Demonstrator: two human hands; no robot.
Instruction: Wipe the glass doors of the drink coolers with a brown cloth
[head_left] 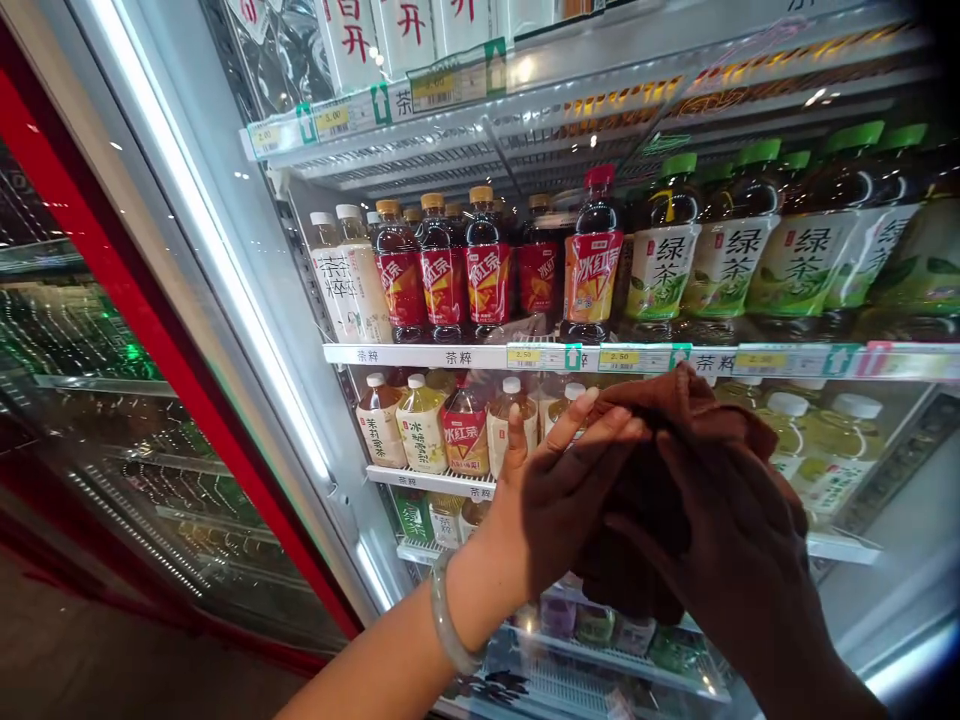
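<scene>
A brown cloth (686, 400) is bunched up between my two hands in front of the drinks fridge. My left hand (551, 500), a pale bangle (450, 615) at its wrist, has its fingertips against the cloth's left side; some of its fingers stretch out past the fabric. On the other side my right hand (742, 540), in deep shadow, grips the cloth with fingers and thumb. The cloth's lower folds are dark and partly hidden by the hands. Behind it are shelf rows of bottles, apart from the hands as far as I can tell.
Red-labelled tea bottles (487, 270) and green-capped tea bottles (727, 250) line the middle shelf. A price rail (540, 357) runs along its edge. White-capped bottles (421, 425) stand below. At left are a bright light strip (202, 210) and a red frame (172, 330). Reflections suggest glass in front.
</scene>
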